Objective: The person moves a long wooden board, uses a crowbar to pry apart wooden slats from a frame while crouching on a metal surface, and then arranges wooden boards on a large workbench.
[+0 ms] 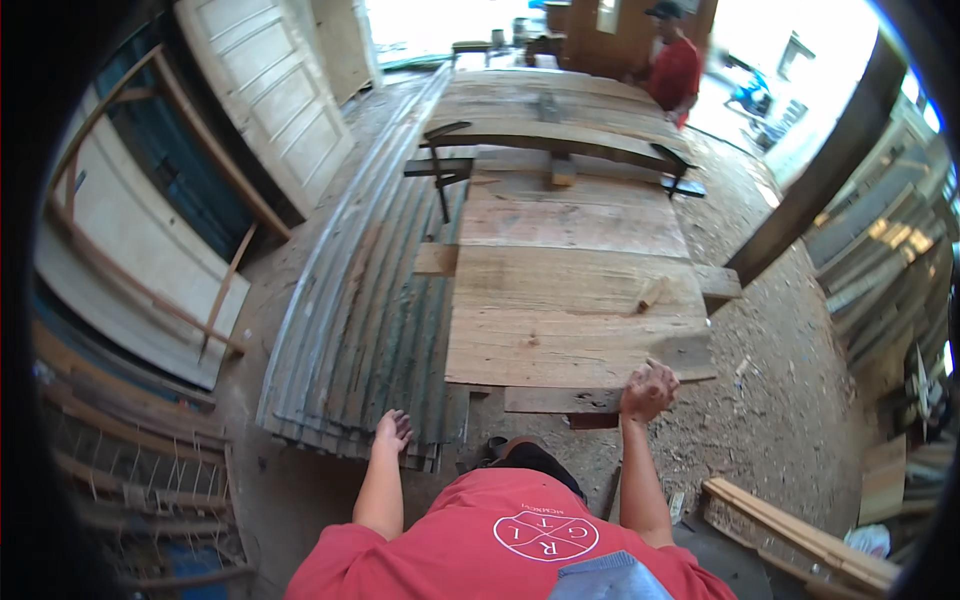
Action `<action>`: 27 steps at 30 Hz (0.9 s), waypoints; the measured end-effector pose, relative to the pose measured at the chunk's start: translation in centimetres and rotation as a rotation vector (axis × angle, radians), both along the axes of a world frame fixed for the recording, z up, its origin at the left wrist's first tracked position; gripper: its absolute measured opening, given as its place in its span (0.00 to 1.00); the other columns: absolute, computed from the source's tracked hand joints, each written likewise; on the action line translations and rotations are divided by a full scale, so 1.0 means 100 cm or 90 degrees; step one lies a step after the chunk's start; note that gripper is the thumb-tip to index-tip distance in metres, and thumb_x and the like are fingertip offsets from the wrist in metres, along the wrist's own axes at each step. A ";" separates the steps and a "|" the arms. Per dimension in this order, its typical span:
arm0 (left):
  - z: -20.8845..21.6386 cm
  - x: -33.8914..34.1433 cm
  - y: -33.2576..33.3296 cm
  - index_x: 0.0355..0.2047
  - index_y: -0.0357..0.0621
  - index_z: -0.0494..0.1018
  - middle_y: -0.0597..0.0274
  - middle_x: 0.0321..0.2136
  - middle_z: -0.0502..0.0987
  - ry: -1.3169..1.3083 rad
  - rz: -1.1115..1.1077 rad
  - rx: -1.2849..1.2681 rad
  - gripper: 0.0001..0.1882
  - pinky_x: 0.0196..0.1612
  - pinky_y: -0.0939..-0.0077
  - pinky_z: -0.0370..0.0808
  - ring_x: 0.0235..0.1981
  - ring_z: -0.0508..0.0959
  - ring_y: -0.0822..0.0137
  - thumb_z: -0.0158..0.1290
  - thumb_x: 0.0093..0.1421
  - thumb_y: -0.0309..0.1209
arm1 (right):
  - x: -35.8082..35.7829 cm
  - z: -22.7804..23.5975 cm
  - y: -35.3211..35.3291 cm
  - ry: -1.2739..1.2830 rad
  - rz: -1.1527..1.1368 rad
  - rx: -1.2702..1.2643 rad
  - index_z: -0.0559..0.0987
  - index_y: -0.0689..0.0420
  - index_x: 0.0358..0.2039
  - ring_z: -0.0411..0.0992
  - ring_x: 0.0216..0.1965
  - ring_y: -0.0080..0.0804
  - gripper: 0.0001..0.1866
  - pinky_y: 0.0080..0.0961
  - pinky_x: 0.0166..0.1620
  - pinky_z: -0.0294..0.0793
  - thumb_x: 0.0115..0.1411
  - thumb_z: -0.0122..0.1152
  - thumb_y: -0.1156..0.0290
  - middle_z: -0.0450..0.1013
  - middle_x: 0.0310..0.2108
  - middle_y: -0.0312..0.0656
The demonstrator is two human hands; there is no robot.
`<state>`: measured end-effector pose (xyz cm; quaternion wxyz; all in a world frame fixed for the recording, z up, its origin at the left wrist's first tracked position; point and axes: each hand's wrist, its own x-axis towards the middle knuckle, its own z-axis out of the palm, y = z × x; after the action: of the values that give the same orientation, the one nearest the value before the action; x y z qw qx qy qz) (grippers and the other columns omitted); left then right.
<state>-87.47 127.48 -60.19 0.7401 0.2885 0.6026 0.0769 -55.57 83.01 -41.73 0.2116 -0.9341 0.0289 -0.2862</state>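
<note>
A wide panel of pale wooden boards point(560, 330) lies before me, its near edge close to my body. My right hand point(649, 390) is at the near right corner of that panel, fingers curled; whatever they may hold is hidden. Over the near end of the stacked corrugated metal sheets point(385, 330), my left hand point(393, 430) is loosely spread and holds nothing. A small wood block point(649, 294) sits on the panel's right side. Farther off, a wooden bar point(555, 135) crosses the boards, with a dark metal clamp point(437, 170) at its left end and another clamp point(675, 165) at its right.
A person in a red shirt point(674, 72) stands at the far right end. A slanting wooden post point(815, 180) rises on the right, near leaning planks point(880, 250). White panelled doors point(265, 90) and wooden frames lean at left. Long timber pieces point(800, 535) lie at lower right.
</note>
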 end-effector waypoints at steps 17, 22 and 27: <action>0.173 0.211 -0.084 0.49 0.54 0.78 0.53 0.57 0.66 0.186 -0.379 0.988 0.16 0.66 0.51 0.56 0.63 0.61 0.50 0.58 0.64 0.43 | 0.237 0.101 -0.012 0.136 0.188 0.168 0.70 0.47 0.64 0.67 0.57 0.53 0.31 0.47 0.61 0.64 0.61 0.60 0.55 0.74 0.51 0.52; 0.205 0.297 -0.177 0.53 0.50 0.75 0.48 0.59 0.62 0.127 -0.457 0.979 0.19 0.66 0.48 0.55 0.63 0.59 0.46 0.57 0.65 0.42 | 0.394 0.087 -0.014 0.214 0.219 0.176 0.62 0.46 0.70 0.63 0.64 0.57 0.36 0.51 0.65 0.63 0.62 0.58 0.54 0.68 0.60 0.54; 0.167 0.366 -0.227 0.57 0.46 0.72 0.45 0.60 0.62 0.172 -0.381 1.009 0.23 0.66 0.51 0.55 0.64 0.59 0.45 0.56 0.65 0.43 | 0.519 0.068 -0.004 0.221 0.250 -0.023 0.44 0.36 0.75 0.69 0.57 0.54 0.45 0.49 0.58 0.70 0.63 0.55 0.59 0.69 0.56 0.54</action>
<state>-50.86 104.77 -43.47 0.2312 0.8740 0.3524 0.2419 -3.70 82.58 -34.93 0.2383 -0.9605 -0.1225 -0.0751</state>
